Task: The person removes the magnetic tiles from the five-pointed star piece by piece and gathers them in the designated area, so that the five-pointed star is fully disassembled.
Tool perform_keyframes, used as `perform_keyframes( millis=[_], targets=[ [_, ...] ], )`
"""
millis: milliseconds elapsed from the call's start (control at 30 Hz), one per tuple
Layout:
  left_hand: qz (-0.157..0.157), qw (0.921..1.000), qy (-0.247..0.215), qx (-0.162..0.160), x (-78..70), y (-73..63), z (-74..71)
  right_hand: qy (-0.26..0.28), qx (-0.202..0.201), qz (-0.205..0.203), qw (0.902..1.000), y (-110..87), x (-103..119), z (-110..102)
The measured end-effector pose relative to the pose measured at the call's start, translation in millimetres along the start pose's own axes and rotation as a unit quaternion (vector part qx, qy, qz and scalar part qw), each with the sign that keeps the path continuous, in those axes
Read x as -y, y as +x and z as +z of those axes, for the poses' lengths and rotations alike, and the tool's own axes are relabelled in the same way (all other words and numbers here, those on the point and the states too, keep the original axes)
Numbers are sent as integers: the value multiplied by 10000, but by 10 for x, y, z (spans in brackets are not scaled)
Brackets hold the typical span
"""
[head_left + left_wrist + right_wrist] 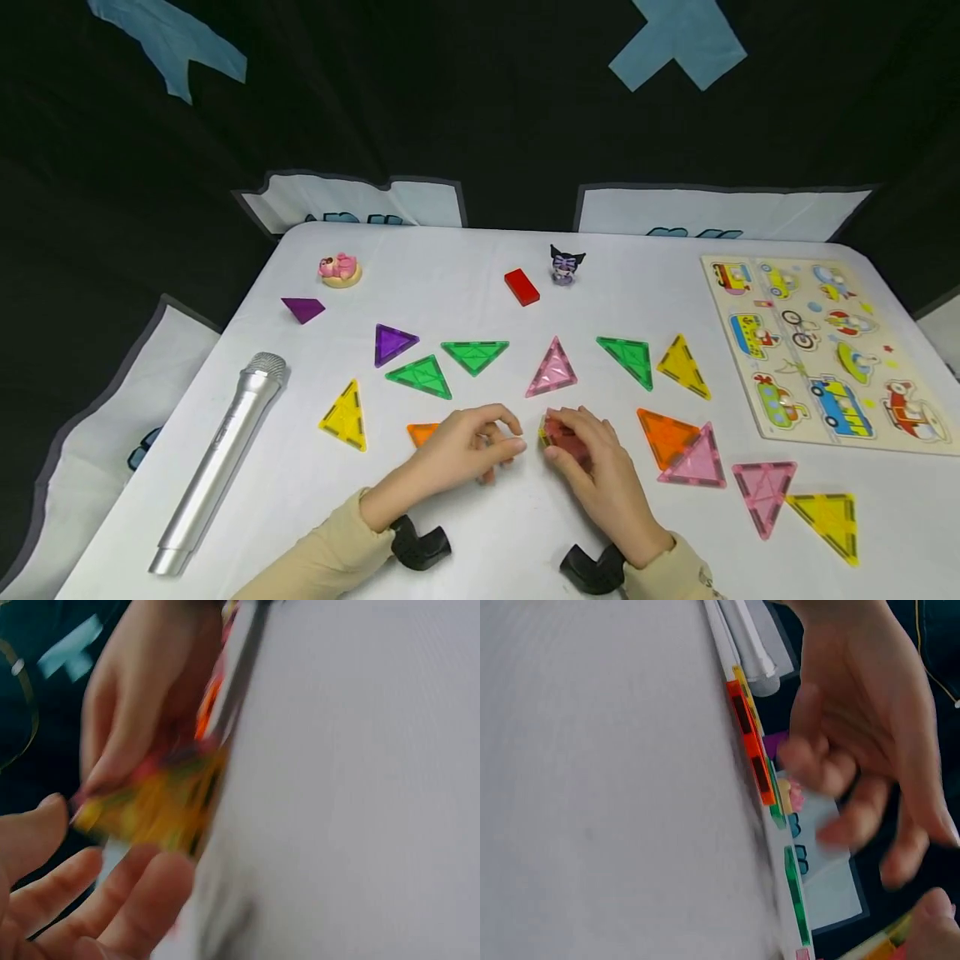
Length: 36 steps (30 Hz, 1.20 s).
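My right hand grips a few joined see-through triangle tiles, pink-red on one face with yellow at the edge. In the left wrist view the yellow side of these triangle tiles faces my left hand, blurred. My left hand is just left of them, its fingers loosely bent with nothing in them. Its fingertips come close to the yellow tile in that view. An orange triangle tile lies partly hidden behind the left hand. A pink triangle tile lies beyond the hands.
Green tiles, yellow tiles and purple tiles lie around the white table. A silver microphone is at left, a wooden puzzle board at right. A red block and two small figurines stand at the back.
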<state>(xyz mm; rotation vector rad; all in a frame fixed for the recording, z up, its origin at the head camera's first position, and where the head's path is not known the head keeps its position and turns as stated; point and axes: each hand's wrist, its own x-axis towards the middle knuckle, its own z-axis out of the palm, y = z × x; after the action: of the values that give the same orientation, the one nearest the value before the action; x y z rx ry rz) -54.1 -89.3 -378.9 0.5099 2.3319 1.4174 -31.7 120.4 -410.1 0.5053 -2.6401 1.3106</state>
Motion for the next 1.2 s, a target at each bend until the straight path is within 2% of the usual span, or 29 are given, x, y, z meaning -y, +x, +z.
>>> perform_keyframes(
  millis=[133,267,467,667,733,800,933,1033,1200],
  targets=[
    [191,9997,-12,-157,5,138,197,-42,294,-98,9995,-12,-33,-18],
    [320,9987,24,-395,32,176,268,-84,471,-213,9986,-28,-63,-46],
    [701,9957,-216,-557,1,172,284,56,437,-173,9989,-32,-72,-62],
    [723,9928,-435,-854,-284,52,192,181,396,0,9991,-29,-67,-57],
    [707,9926,-494,-852,-234,42,167,228,336,12,9992,-27,-68,-59],
    [645,9936,-511,-777,-118,38,146,275,291,17,9992,-26,-68,-63],
    [258,9980,-292,-489,80,-12,91,231,243,9,9994,-24,-61,-76],
    [-2,9997,-189,-144,92,-79,34,173,239,27,9996,-19,-53,-87],
    [-106,9971,310,690,38,-129,-21,137,219,41,9997,-15,-52,-103]
  ],
)
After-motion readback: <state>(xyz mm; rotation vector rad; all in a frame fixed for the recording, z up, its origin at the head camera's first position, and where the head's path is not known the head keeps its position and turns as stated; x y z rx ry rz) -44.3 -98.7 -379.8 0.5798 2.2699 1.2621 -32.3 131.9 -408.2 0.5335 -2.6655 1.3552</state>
